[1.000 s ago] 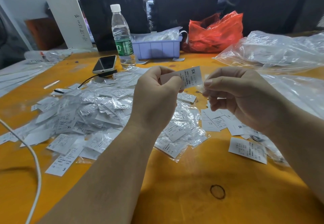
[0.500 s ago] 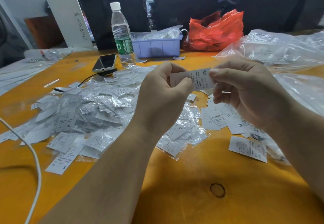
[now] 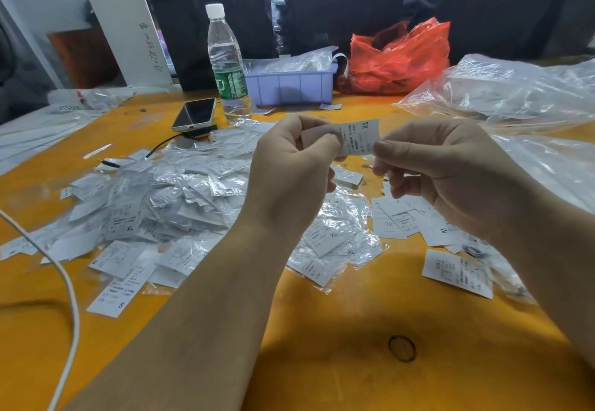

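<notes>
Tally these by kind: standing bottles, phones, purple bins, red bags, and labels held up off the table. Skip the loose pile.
standing bottle: 1
phone: 1
purple bin: 1
red bag: 1
held XS label: 1
Total: 5

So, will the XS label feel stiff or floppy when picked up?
Probably floppy and very light: the label is a thin slip that the left hand and right hand pinch by its ends. It lies fairly flat between them, so perhaps slightly stiff.
</notes>
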